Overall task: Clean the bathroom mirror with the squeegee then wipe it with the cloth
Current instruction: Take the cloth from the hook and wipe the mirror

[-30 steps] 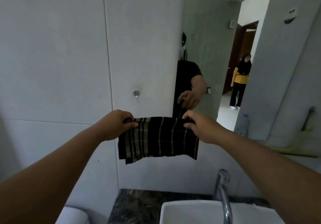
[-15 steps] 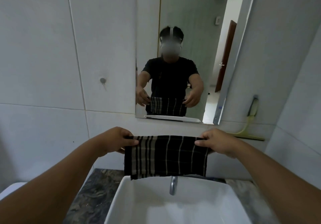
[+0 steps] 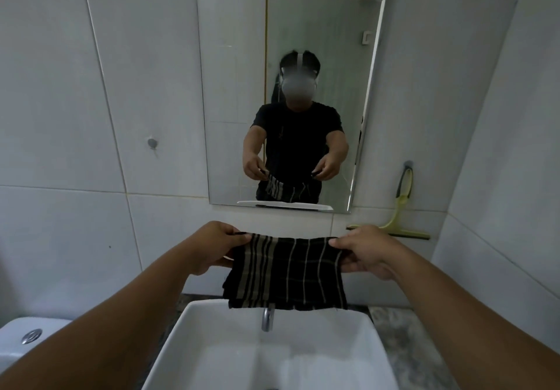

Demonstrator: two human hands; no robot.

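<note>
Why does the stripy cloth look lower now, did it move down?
Yes. The cloth, held by both hands, hung level with the mirror's bottom edge a second ago; now it hangs well below the mirror, just over the faucet.

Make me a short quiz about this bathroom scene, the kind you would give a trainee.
1. True or false: the squeegee is in the person's right hand.
2. Which object hangs directly above the tap? A) a toothbrush B) the striped cloth C) a soap bottle
3. Fill in: the cloth is held at its top corners by the ___ of the left hand and the right hand.

Key:
1. False; it hangs from a hook on the wall right of the mirror.
2. B.
3. Fingers.
</note>
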